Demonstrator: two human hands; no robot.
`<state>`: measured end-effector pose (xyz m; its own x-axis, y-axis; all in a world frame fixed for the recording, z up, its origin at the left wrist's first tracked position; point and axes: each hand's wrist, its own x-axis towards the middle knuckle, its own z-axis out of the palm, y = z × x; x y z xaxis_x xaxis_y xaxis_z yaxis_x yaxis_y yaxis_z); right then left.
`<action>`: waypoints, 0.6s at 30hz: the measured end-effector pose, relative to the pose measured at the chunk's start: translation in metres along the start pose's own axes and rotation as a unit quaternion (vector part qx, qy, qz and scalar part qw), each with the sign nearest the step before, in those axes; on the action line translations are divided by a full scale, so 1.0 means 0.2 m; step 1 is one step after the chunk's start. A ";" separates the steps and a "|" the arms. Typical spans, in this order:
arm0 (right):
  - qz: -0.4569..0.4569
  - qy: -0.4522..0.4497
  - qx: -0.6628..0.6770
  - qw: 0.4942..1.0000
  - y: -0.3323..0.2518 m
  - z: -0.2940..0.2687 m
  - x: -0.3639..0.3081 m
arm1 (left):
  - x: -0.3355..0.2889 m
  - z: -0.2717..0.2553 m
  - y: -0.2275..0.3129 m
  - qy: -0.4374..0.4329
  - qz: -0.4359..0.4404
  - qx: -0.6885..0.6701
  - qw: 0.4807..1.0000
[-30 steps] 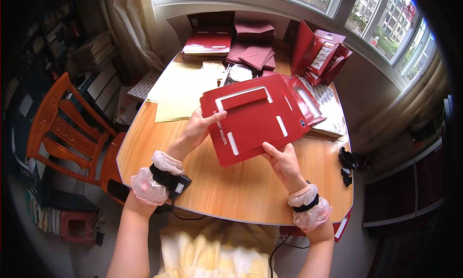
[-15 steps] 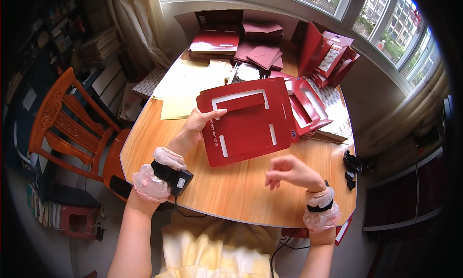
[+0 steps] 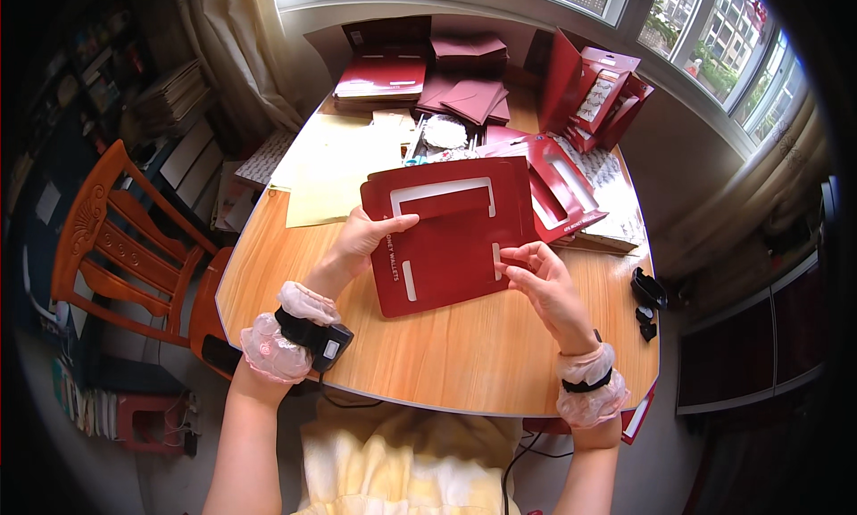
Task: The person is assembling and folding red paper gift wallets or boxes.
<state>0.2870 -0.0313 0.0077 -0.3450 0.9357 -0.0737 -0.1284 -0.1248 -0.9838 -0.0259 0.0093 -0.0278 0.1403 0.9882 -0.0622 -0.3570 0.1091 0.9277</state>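
A flat red cardboard backing card [image 3: 451, 256] with white cut-out slots is held up over the table, tilted slightly. My left hand [image 3: 355, 247] grips its left edge, thumb on the front face and fingers behind. At the card's right edge, beside a short white slot, my right hand [image 3: 546, 287] has thumb and fingertips pinched on it. Behind it lies another red card with a large cut-out [image 3: 585, 198], on a patterned box or stack.
Yellow paper [image 3: 330, 176] covers the table's left side. Farther back are a stack of red cards [image 3: 379, 76], dark red envelopes [image 3: 478, 100] and a tray holding a white round item [image 3: 444, 133]. Red packages [image 3: 603, 95] stand back right. Small black objects [image 3: 649, 289] rest by the right edge. A wooden chair [image 3: 134, 247] stands left.
My right hand has moved up and left from above the table to the card's right edge. The card has turned slightly, its right side swinging back, still in my left hand.
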 end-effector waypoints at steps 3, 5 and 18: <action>0.022 0.005 -0.034 0.999 0.00 0.02 -0.02 | 0.00 0.00 -0.01 0.006 0.007 -0.015 1.000; 0.013 0.008 -0.040 0.999 0.02 0.04 -0.02 | 0.00 -0.01 0.00 -0.003 -0.015 -0.001 1.000; -0.250 0.046 -0.475 0.843 0.13 0.26 -0.13 | 0.00 -0.03 0.00 0.004 -0.037 0.030 0.999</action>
<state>0.2444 -0.0756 -0.0070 -0.3900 0.8194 0.4201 0.5799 0.5729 -0.5792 -0.0309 0.0096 -0.0307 0.1577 0.9784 -0.1337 -0.2905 0.1754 0.9407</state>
